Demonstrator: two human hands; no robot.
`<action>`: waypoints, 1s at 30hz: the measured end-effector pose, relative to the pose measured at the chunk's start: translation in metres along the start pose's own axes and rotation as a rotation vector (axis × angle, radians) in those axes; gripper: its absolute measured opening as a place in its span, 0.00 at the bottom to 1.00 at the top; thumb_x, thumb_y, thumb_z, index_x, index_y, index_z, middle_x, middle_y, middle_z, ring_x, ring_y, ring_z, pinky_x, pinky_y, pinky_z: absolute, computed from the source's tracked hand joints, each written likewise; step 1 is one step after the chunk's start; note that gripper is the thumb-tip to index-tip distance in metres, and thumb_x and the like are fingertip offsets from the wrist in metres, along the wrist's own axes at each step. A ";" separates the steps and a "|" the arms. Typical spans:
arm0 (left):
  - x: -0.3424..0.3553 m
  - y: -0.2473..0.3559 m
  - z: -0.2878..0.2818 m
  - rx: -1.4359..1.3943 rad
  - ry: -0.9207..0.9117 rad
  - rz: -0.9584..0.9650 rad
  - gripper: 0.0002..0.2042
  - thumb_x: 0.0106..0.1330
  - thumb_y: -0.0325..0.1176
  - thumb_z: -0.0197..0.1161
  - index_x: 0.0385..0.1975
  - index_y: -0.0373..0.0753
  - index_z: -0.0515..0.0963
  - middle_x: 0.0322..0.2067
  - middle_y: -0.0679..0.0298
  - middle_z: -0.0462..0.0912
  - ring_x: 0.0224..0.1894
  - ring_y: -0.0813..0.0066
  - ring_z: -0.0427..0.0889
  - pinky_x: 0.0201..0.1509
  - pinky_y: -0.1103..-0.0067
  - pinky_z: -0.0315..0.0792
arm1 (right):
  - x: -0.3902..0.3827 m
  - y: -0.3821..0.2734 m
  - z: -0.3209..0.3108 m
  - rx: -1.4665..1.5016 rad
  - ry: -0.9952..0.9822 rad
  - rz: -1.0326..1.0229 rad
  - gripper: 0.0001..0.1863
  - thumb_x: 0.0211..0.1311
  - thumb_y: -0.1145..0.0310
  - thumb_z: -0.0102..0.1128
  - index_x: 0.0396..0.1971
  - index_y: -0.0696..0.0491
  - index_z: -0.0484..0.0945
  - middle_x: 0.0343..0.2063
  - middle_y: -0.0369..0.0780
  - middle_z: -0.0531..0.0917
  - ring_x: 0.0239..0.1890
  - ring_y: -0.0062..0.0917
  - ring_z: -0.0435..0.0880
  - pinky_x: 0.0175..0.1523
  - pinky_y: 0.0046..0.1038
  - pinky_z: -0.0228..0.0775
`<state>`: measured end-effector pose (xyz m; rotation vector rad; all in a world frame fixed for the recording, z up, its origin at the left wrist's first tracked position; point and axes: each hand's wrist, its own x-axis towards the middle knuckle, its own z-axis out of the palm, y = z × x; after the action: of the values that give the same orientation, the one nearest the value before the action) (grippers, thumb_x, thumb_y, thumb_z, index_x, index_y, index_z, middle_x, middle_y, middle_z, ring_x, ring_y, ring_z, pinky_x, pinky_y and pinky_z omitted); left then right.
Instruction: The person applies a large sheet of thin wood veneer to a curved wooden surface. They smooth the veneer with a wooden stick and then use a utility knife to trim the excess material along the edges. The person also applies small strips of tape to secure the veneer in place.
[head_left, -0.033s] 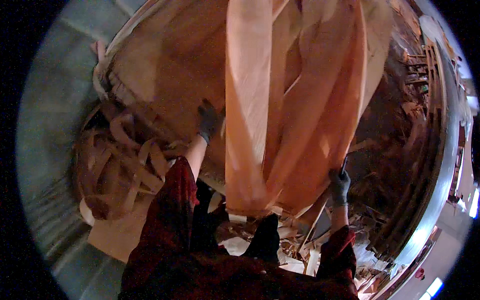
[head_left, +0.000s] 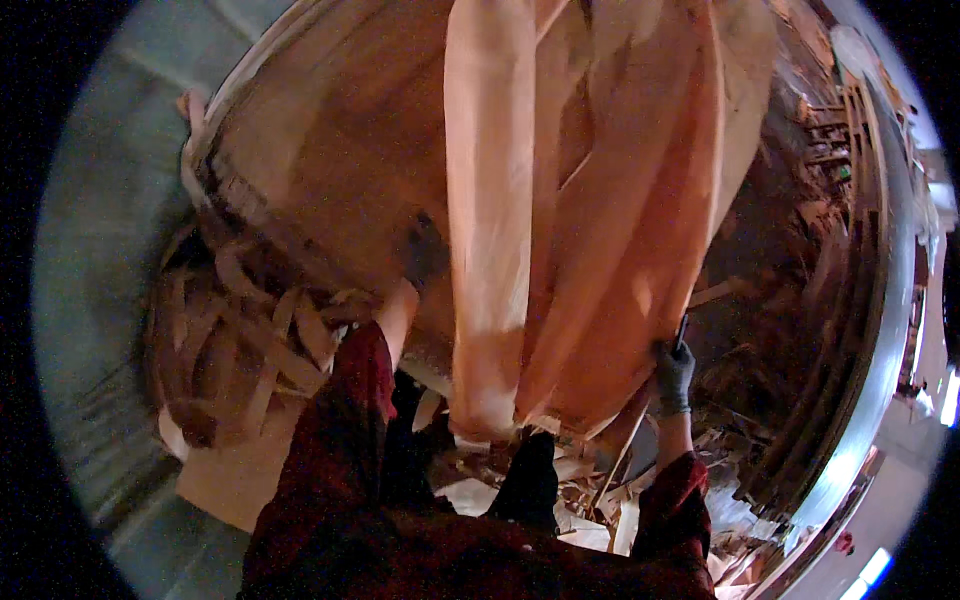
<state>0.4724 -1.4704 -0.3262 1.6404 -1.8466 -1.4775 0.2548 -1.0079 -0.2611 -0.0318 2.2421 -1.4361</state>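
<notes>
A tall, folded sheet of orange-brown wood veneer [head_left: 620, 240] hangs in front of me, with a paler upright fold [head_left: 490, 160] left of its middle. My left hand [head_left: 425, 250], in a dark glove, lies against the broad brown veneer surface [head_left: 330, 150] beside that fold. Its fingers look stretched out, though dim and somewhat blurred. At the sheet's lower right edge, my right hand [head_left: 675, 378], in a grey glove, is closed round a slim dark tool [head_left: 682, 332] that points upward. The tool's exact kind cannot be made out.
Curled veneer strips [head_left: 270, 330] pile up at the left. Broken scraps [head_left: 585, 490] lie round my legs. Long stacked wood pieces [head_left: 860, 230] run along the right, next to a shiny metal edge [head_left: 895, 300]. Greenish floor [head_left: 100, 250] shows at the far left.
The veneer's pale fold has shifted slightly left, and its lower end hangs a little lower. My left hand looks darker and more blurred. The right hand keeps its grip, almost unmoved.
</notes>
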 end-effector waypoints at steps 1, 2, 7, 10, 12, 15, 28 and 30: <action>-0.012 -0.012 0.010 0.025 -0.017 0.001 0.34 0.57 0.44 0.61 0.62 0.39 0.57 0.50 0.61 0.75 0.52 0.66 0.73 0.57 0.73 0.65 | -0.008 -0.008 0.007 0.045 0.007 -0.012 0.08 0.54 0.72 0.58 0.34 0.58 0.77 0.28 0.34 0.80 0.29 0.18 0.73 0.37 0.22 0.67; -0.030 -0.017 0.016 0.041 -0.044 0.011 0.34 0.57 0.44 0.61 0.62 0.39 0.57 0.50 0.61 0.75 0.52 0.66 0.73 0.57 0.73 0.65 | -0.012 -0.016 0.012 0.100 0.005 -0.028 0.08 0.54 0.72 0.58 0.33 0.58 0.77 0.28 0.34 0.80 0.29 0.18 0.73 0.37 0.22 0.67; -0.125 -0.006 0.067 0.025 -0.246 0.043 0.34 0.57 0.44 0.61 0.62 0.39 0.56 0.50 0.61 0.74 0.52 0.66 0.72 0.57 0.72 0.64 | -0.022 -0.011 0.000 -0.013 0.107 -0.104 0.09 0.52 0.69 0.60 0.31 0.58 0.77 0.23 0.30 0.77 0.26 0.14 0.71 0.33 0.19 0.65; -0.168 0.020 0.126 -0.045 -0.361 0.084 0.35 0.57 0.45 0.61 0.62 0.39 0.56 0.51 0.61 0.74 0.52 0.66 0.72 0.57 0.72 0.64 | -0.045 -0.061 0.005 -0.150 0.143 -0.133 0.09 0.51 0.67 0.61 0.30 0.57 0.77 0.21 0.34 0.78 0.24 0.18 0.73 0.32 0.22 0.66; -0.201 0.044 0.166 -0.088 -0.484 0.114 0.35 0.57 0.45 0.61 0.62 0.39 0.56 0.51 0.61 0.74 0.52 0.66 0.72 0.57 0.72 0.64 | -0.061 -0.089 -0.007 -0.443 0.202 -0.124 0.10 0.48 0.64 0.63 0.28 0.53 0.77 0.20 0.40 0.80 0.21 0.26 0.77 0.31 0.26 0.68; -0.277 0.065 0.192 -0.122 -0.684 0.142 0.35 0.57 0.45 0.61 0.62 0.39 0.56 0.51 0.61 0.74 0.53 0.66 0.72 0.57 0.72 0.64 | -0.084 -0.111 -0.036 -0.508 0.279 -0.191 0.14 0.45 0.61 0.65 0.29 0.54 0.78 0.18 0.42 0.79 0.20 0.28 0.77 0.29 0.27 0.68; -0.455 0.143 0.270 -0.204 -1.240 0.131 0.36 0.57 0.46 0.61 0.62 0.40 0.55 0.52 0.61 0.72 0.54 0.65 0.70 0.58 0.72 0.63 | -0.201 -0.181 -0.219 -0.959 0.490 -0.322 0.09 0.48 0.62 0.60 0.19 0.51 0.75 0.16 0.47 0.77 0.24 0.42 0.79 0.27 0.37 0.68; -0.475 0.145 0.268 -0.203 -1.275 0.117 0.36 0.57 0.47 0.61 0.62 0.40 0.55 0.52 0.61 0.72 0.54 0.65 0.70 0.58 0.72 0.63 | -0.220 -0.185 -0.232 -1.008 0.498 -0.298 0.09 0.49 0.62 0.60 0.20 0.51 0.75 0.16 0.46 0.77 0.23 0.42 0.79 0.27 0.37 0.68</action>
<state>0.3436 -0.9545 -0.1369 0.3641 -2.0405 -2.8541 0.3152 -0.8344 0.0594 -0.3779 3.2556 -0.2786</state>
